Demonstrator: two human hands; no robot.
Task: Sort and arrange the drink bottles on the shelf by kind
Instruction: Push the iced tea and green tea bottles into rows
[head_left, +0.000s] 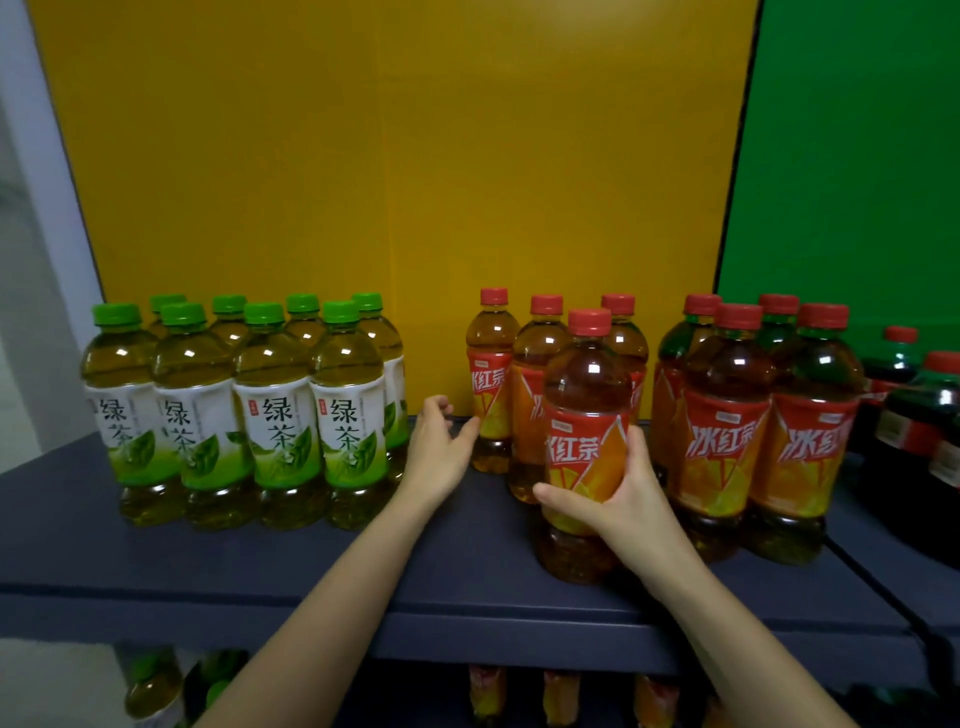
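The bottles are clear ribbed plastic with domed shoulders, pinched waists and screw caps. On the left of the matte dark-blue shelf (208, 561), the green teas (275, 415) hold pale yellow-green liquid under green caps and glossy white-and-green leaf labels, packed in two tight rows. The red teas (727, 441) hold amber liquid under red caps and shiny red-orange labels, with a loose group at centre and a tight block to the right. Further right stand dark bottles (914, 415) with red caps. Behind them all is a flat yellow panel (389, 156), with a green panel (857, 156) beside it. Both bare forearms reach up and forward over the shelf edge. The left hand (439, 447) hovers in the gap between the two kinds, holding nothing. Its fingers are loosely curled and its thumb stretches toward the leftmost red tea (488, 395); whether it touches cannot be told. The right hand (623, 499) wraps an upright bottle (587, 374) of red tea at the front of the centre group. The thumb lies across the lower front of the label, the fingers (636, 441) curl round its right side, and the palm sits against its waist. Whether its base rests on the shelf cannot be told.
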